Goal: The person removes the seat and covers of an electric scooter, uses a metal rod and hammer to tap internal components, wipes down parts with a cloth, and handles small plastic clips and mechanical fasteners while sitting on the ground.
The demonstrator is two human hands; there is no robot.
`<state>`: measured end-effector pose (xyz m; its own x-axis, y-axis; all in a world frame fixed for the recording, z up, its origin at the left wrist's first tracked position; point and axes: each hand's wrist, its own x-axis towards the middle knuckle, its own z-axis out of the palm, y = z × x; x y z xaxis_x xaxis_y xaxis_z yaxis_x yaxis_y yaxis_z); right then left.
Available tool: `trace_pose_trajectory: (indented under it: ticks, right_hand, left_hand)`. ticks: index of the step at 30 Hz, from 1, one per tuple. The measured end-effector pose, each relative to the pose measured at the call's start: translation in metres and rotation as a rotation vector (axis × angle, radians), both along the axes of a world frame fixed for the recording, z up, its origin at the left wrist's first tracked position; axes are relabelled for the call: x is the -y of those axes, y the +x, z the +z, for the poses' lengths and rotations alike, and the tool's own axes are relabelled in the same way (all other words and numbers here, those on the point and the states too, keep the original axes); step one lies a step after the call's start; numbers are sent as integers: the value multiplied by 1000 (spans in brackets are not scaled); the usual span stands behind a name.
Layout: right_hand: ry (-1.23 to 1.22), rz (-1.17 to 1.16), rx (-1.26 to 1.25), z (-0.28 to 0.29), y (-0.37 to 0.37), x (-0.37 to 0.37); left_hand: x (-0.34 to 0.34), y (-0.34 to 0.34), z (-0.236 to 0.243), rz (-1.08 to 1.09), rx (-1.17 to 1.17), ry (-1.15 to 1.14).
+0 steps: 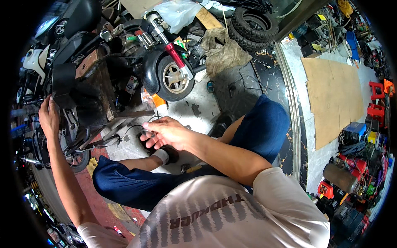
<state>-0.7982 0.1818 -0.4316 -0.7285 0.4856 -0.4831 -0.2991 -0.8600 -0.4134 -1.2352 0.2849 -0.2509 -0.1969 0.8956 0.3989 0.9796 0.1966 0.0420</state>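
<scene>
Out to the left, my left hand (49,119) grips the edge of a black scooter panel (66,89), its thumb partly hidden. My right hand (167,133) is in front of me above the floor, fingers curled and thumb pressed in. A thin black cable (131,126) arcs up to its fingertips. Beside that panel stands a worn wooden box (108,89) with a metal bar (134,114) jutting out below it. Beyond my right hand is a small scooter wheel (175,78) with a red shock absorber (173,54) and a black mudguard (151,71).
Old tyres (254,27) and a dirty rag (223,51) lie at the back. A metal door track (291,103) crosses the floor on my right. Past it are a cardboard sheet (333,95), red stools (375,110) and a compressor tank (340,177). My knees flank the work area.
</scene>
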Motion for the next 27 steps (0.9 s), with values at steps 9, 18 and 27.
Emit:
trace_pose_trajectory:
  ticks: [9, 18, 27]
  right_hand:
    - [202, -359, 83, 49, 47, -45]
    - [709, -1082, 244, 128, 246, -123]
    - [528, -931, 548, 70, 244, -123]
  left_hand:
    - [89, 153, 39, -419, 342, 690]
    - [68, 431, -297, -441, 1001, -582]
    - [8, 504, -432, -160, 605, -760]
